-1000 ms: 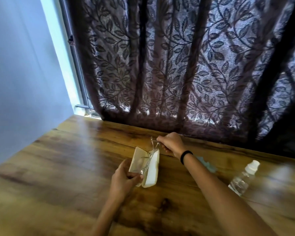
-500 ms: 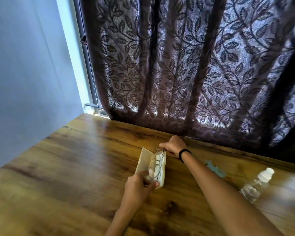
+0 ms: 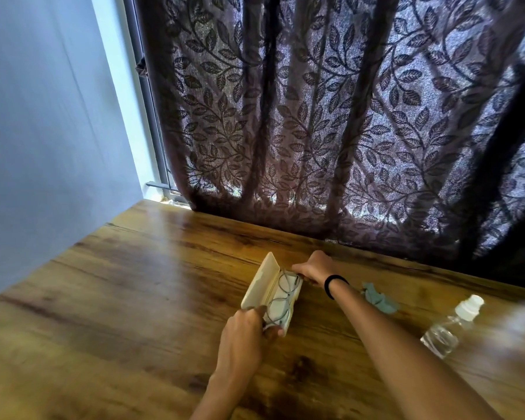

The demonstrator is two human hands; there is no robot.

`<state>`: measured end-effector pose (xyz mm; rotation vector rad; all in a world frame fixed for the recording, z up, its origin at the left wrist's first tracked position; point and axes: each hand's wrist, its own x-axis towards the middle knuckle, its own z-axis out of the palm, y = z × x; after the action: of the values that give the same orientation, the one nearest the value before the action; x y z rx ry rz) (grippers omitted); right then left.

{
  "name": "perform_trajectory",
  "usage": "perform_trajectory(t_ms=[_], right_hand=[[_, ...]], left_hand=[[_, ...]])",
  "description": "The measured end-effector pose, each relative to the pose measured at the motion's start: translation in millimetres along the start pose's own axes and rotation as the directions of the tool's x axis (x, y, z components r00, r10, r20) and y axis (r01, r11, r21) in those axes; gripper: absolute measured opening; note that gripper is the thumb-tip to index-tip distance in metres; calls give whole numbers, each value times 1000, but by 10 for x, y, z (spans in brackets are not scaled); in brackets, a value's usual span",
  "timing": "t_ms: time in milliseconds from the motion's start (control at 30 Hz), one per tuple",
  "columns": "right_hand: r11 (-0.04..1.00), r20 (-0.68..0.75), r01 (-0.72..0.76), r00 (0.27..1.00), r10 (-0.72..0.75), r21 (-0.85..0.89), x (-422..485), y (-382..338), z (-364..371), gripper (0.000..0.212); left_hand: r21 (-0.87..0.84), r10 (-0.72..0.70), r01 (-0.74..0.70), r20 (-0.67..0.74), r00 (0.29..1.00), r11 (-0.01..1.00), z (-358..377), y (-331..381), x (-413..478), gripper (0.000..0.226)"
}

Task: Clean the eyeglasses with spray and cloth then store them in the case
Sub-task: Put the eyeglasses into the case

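Dim, backlit through curtain (image 3: 346,116); glare on table (image 3: 134,283); right edge blurred.

One case (image 3: 259,284), one pair of eyeglasses (image 3: 281,301), one cloth (image 3: 378,300), one spray bottle (image 3: 450,327), two hands.

I note a wooden table (image 3: 128,298) filling the lower frame. On it: open cream case (image 3: 262,283) at centre, blue cloth (image 3: 378,298) right of centre, spray bottle (image 3: 450,325) lower right.

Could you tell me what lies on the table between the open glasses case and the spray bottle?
A crumpled light blue cloth, partly hidden behind the right forearm, lies between the case and the bottle in the head view.
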<state>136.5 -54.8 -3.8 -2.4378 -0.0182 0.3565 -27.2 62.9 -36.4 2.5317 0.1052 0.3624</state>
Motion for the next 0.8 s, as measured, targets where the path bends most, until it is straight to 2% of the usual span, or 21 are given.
perform_trajectory(t_ms=[267,567,800], right_hand=[[999,-28,-9,1000,10,47,9,97,23,30],[997,-36,4,999,-6,-81,-21,1,13,35],[999,5,-3,1000,3,49,-50,26,4,34]], left_hand=[[24,49,-49,-4,999,999,44,-29,-15,47],[21,58,-59,66,996,998,11,-53,20,46],[78,59,-66,92,994,995,-9,-55,29,42]])
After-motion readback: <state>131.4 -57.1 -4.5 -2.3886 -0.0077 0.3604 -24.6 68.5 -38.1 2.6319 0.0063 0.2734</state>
